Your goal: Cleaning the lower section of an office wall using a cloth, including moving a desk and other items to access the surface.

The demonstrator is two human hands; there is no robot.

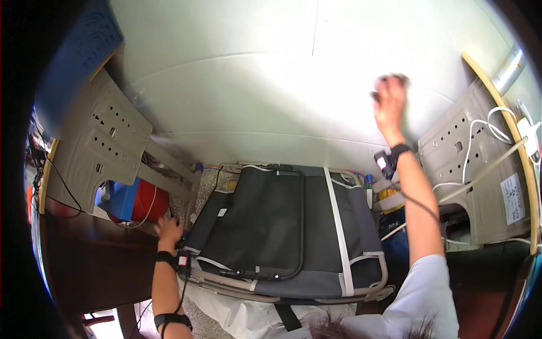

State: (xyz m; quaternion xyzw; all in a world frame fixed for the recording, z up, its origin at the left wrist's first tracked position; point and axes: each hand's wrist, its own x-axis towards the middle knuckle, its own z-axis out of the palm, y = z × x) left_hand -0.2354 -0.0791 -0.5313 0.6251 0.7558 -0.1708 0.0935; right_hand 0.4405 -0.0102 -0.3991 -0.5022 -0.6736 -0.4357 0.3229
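Observation:
My right hand is raised against the bright white wall at the upper right. It is blurred, and a small dark object shows at its fingers; whether they grip it cannot be told. My left hand is low at the left, beside the metal frame of a folded cot with dark grey fabric. Its fingers look spread, but part of the palm is hidden, with something dark near it. The cot lies between my arms, a white strap across its right part. Both wrists wear black bands with small devices.
Grey perforated metal side panels stand at left and right. A blue box and a red container are behind my left hand. A white power strip with loose cables hangs at the right edge. White sheeting lies below the cot.

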